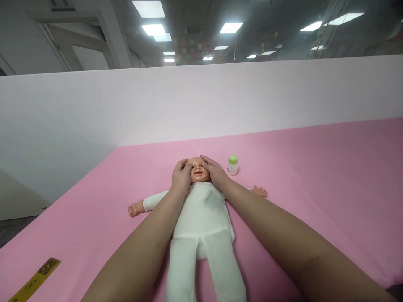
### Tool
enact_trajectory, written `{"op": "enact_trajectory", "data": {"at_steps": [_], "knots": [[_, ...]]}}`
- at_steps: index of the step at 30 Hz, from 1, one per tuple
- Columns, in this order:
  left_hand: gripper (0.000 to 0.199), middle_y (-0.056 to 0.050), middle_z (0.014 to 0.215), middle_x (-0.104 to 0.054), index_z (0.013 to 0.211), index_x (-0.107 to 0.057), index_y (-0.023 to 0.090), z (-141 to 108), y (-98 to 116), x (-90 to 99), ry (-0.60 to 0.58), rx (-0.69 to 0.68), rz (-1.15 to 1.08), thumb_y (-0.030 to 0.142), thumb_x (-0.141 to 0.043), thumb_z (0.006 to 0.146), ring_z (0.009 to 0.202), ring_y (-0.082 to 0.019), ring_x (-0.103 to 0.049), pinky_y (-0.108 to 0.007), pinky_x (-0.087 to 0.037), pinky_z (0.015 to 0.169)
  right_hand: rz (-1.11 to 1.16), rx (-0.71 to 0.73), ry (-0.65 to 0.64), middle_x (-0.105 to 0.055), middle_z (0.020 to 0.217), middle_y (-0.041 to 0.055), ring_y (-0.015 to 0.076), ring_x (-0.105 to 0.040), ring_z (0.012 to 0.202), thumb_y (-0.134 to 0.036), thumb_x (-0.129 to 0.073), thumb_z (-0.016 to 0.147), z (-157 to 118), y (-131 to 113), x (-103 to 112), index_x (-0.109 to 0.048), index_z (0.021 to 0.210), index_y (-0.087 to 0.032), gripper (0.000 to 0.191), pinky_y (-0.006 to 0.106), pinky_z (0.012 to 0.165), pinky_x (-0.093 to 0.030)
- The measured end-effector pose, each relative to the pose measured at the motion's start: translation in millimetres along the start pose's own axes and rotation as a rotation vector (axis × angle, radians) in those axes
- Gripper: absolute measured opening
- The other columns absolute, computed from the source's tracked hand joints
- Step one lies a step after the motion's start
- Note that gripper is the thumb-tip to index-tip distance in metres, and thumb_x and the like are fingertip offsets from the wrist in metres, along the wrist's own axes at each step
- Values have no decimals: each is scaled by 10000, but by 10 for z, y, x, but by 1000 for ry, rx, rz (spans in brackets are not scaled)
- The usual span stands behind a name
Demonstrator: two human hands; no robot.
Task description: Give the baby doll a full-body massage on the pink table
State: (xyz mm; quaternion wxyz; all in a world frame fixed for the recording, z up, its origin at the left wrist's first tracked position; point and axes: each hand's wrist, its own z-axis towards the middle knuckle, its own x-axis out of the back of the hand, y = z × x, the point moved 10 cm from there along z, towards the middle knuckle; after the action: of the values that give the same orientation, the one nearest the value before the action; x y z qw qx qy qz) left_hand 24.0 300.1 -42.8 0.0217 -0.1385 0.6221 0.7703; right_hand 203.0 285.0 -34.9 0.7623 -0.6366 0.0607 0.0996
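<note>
A baby doll (203,212) with a white cloth body lies on its back, arms spread and head away from me. My left hand (181,176) is against the left side of its head, the thumb beside the eye. On the other side my right hand (217,173) cups the head, with fingers over the brow and the thumb near the eye and cheek. Together the two hands hold the head between them. The doll's mouth and chin show between my thumbs, while my forearms cover parts of its arms.
A small clear bottle with a green cap (232,165) stands right of the doll's head. Pink cloth (315,180) covers the table. Behind it rises a white partition (201,105). A yellow printed strip (34,280) lies at the lower left.
</note>
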Motion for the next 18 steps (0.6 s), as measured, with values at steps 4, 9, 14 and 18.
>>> {"op": "enact_trajectory", "data": {"at_steps": [4, 9, 14, 18], "knots": [[389, -93, 1241, -730, 1209, -732, 257, -2, -10, -27, -15, 14, 48, 356, -810, 841, 1166, -294, -691, -439, -551, 1058, -70, 27, 18, -543, 1610, -16, 221, -510, 1498, -353, -677, 908, -2, -31, 21, -630, 1504, -301, 601, 394, 1292, -389], [442, -85, 1308, -727, 1306, -698, 269, 16, 35, -59, -39, 36, 229, 401, -749, 887, 1179, -283, -701, -411, -550, 1054, -157, 40, 68, -546, 1608, -4, 247, -503, 1504, -398, -683, 917, -42, -86, 50, -635, 1500, -291, 595, 421, 1303, -376], [495, -90, 1384, -704, 1383, -661, 275, -3, 63, -53, -27, 28, 326, 395, -720, 906, 1240, -296, -683, -402, -544, 1060, -155, 62, 82, -564, 1592, 12, 263, -510, 1498, -399, -731, 890, -107, -177, 26, -663, 1467, -278, 594, 432, 1298, -387], [534, -104, 1390, -700, 1402, -638, 270, -43, 32, -45, -26, 14, 297, 442, -735, 906, 1262, -304, -675, -423, -543, 1074, -138, 47, 91, -600, 1555, 35, 275, -558, 1453, -430, -807, 856, -107, -187, 21, -679, 1440, -261, 621, 432, 1258, -446]]}}
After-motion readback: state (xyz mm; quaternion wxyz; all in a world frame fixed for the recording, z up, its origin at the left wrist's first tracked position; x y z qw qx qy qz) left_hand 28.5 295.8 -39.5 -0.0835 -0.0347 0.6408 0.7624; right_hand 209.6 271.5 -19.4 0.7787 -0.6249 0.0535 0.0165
